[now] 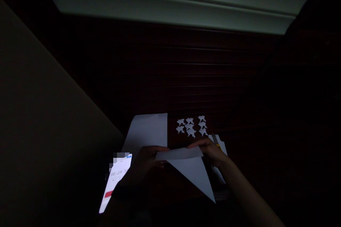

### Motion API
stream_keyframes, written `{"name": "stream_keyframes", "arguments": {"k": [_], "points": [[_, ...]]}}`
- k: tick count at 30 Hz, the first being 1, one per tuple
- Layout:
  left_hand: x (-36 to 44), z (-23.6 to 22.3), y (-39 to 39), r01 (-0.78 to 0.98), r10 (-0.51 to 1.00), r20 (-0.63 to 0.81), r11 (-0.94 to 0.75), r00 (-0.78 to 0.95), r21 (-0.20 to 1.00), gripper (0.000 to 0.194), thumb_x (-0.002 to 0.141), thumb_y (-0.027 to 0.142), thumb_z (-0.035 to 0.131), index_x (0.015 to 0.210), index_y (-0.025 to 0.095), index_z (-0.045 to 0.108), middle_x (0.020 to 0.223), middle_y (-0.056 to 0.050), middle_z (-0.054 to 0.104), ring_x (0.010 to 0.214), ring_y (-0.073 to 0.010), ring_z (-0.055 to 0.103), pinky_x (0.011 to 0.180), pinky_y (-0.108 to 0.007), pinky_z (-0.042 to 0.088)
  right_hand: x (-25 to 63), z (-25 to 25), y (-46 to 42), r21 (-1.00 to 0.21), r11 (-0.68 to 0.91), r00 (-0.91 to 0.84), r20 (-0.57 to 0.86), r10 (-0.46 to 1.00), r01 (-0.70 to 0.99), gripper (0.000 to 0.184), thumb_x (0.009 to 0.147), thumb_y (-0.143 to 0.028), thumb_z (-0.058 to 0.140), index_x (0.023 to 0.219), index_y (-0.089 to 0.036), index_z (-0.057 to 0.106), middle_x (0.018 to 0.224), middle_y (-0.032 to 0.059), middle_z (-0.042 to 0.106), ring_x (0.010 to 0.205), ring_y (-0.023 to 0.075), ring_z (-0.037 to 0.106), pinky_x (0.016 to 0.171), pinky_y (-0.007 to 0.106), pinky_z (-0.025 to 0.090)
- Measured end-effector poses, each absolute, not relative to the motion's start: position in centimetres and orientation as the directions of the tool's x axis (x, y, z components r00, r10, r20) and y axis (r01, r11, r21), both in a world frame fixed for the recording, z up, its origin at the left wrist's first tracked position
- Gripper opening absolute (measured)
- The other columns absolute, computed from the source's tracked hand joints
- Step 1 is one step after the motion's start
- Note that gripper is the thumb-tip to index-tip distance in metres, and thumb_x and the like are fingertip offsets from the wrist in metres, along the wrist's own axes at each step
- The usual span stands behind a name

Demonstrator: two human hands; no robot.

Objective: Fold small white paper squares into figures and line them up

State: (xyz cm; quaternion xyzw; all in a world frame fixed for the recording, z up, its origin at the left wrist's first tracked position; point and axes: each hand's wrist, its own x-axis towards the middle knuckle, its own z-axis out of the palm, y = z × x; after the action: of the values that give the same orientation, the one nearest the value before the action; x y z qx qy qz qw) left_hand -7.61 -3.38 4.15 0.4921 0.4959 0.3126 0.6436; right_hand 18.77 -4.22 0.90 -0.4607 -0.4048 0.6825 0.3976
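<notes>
Between my two hands is a sheet of white paper (pixel 190 170), partly folded, with a straight strip along its top and a pointed flap hanging down toward me. My left hand (pixel 149 158) grips the strip's left end, thumb and fingers closed on it. At the right end, my right hand (pixel 209 150) pinches the upper edge of the same sheet. Just beyond the hands, several small folded white paper figures (pixel 190 126) lie in groups on the dark table. A larger white sheet (pixel 149 127) lies flat behind my left hand.
A lit phone (pixel 117 177) showing a timer lies left of my left forearm. Behind my right hand, a yellow-handled cutter (pixel 217 142) rests on white paper (pixel 222 145). A pale wall (pixel 53 78) rises at left; slatted blinds (pixel 173 3) hang at the back. The room is dim.
</notes>
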Motion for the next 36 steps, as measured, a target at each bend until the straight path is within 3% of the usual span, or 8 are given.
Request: {"name": "stream_keyframes", "arguments": {"k": [5,9,19,25,30,36], "points": [[-6.7,4.7,-3.7,-0.216,0.921,-0.294,0.350,0.255,0.911,0.023,0.064,0.021,0.068,0.087,0.017,0.070,0.093,-0.008,0.071,0.084,-0.0238,0.066,0.076,-0.034,0.052,18.3,0.9,-4.3,-0.909,-0.336,-0.196,-0.293,0.936,-0.248,0.025,0.060,-0.018,0.069,0.084,-0.016,0.076,0.075,0.0064,0.073,0.065,0.0174,0.062,0.064,0.030,0.046],[-5.1,4.1,-4.2,-0.245,0.890,-0.336,0.415,0.307,0.876,0.026,0.074,0.035,0.063,0.089,0.014,0.064,0.093,-0.012,0.070,0.085,-0.0254,0.067,0.076,-0.039,0.052,16.8,0.4,-4.6,-0.924,-0.247,-0.102,-0.227,0.969,-0.292,0.025,0.063,-0.024,0.072,0.087,-0.018,0.075,0.078,0.0070,0.073,0.070,0.0201,0.065,0.069,0.033,0.048],[-4.3,3.1,-4.1,-0.326,0.944,-0.289,0.326,0.159,0.887,0.025,0.071,0.034,0.066,0.087,0.015,0.061,0.086,-0.007,0.070,0.081,-0.0218,0.066,0.064,-0.028,0.050,15.6,1.2,-5.2,-0.998,-0.056,-0.270,-0.062,0.961,0.030,0.022,0.073,-0.027,0.064,0.091,-0.023,0.074,0.096,0.0032,0.073,0.092,0.0256,0.065,0.086,0.039,0.047],[-3.5,2.8,-3.5,-0.482,0.931,-0.338,0.362,0.139,0.798,0.048,0.077,0.059,0.051,0.106,0.021,0.050,0.092,-0.007,0.068,0.076,-0.0195,0.066,0.061,-0.029,0.050,14.5,0.1,-5.3,-1.000,0.021,0.023,0.022,0.999,0.022,0.025,0.078,-0.022,0.056,0.098,-0.023,0.072,0.101,0.0042,0.071,0.093,0.0248,0.065,0.084,0.039,0.049],[-3.2,3.3,-4.1,-0.268,0.982,-0.187,0.185,0.019,0.945,0.046,0.073,0.053,0.061,0.104,0.019,0.055,0.098,-0.007,0.067,0.083,-0.0194,0.065,0.064,-0.026,0.049,13.6,0.2,-5.8,-0.991,0.112,-0.024,0.111,0.994,0.079,0.029,0.081,-0.018,0.052,0.101,-0.026,0.071,0.110,0.0020,0.068,0.103,0.0235,0.061,0.090,0.038,0.046],[-4.4,2.9,-3.5,-0.030,0.994,-0.094,0.092,-0.064,0.995,0.040,0.072,0.045,0.065,0.100,0.017,0.059,0.095,-0.007,0.070,0.085,-0.0241,0.066,0.067,-0.029,0.050,12.9,-0.3,-6.5,-0.996,0.070,-0.151,0.062,0.987,0.050,0.026,0.081,-0.024,0.055,0.102,-0.026,0.070,0.110,0.0025,0.068,0.103,0.0237,0.061,0.093,0.039,0.045]]}}
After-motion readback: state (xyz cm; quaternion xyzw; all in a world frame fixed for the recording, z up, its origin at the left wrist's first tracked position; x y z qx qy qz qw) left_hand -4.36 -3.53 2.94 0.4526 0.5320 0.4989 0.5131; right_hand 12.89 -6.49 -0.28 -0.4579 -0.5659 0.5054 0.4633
